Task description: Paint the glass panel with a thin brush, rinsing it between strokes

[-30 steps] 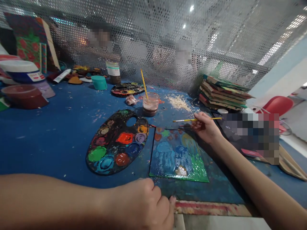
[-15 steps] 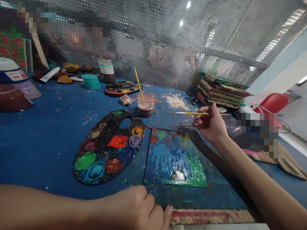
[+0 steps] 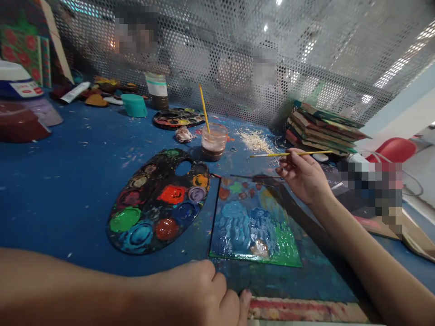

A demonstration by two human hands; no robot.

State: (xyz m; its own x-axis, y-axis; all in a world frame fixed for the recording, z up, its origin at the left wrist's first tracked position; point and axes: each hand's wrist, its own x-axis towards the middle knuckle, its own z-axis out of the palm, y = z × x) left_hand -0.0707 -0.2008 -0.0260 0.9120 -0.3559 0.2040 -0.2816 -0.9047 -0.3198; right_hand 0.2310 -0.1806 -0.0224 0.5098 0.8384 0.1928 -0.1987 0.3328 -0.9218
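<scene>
My right hand (image 3: 304, 174) pinches a thin yellow paintbrush (image 3: 272, 155) with a pale tip, held above the table beyond the painting's far right corner. Below it lies a small square painting (image 3: 234, 226) with blue jellyfish-like shapes, green on the right and a brown patch near the bottom. My left hand (image 3: 207, 292) is curled closed by the near table edge, just below the painting; whatever its fingers hold, if anything, is hidden. Left of the painting, a black oval palette (image 3: 156, 181) carries wells of green, blue, red, orange and purple paint.
A cup of cloudy water (image 3: 213, 147) with a yellow brush (image 3: 204, 108) stands behind the palette. Near it lie a crumpled tissue (image 3: 184, 134), a second palette (image 3: 178, 118) and wood shavings (image 3: 256, 140). Stacked boards (image 3: 326, 129) stand back right; paint jars (image 3: 20, 81) crowd the left.
The view has shifted slightly, moving the table items rightward in the picture. The brush in my right hand has tilted, its rear end now higher. My left hand stays closed by the edge.
</scene>
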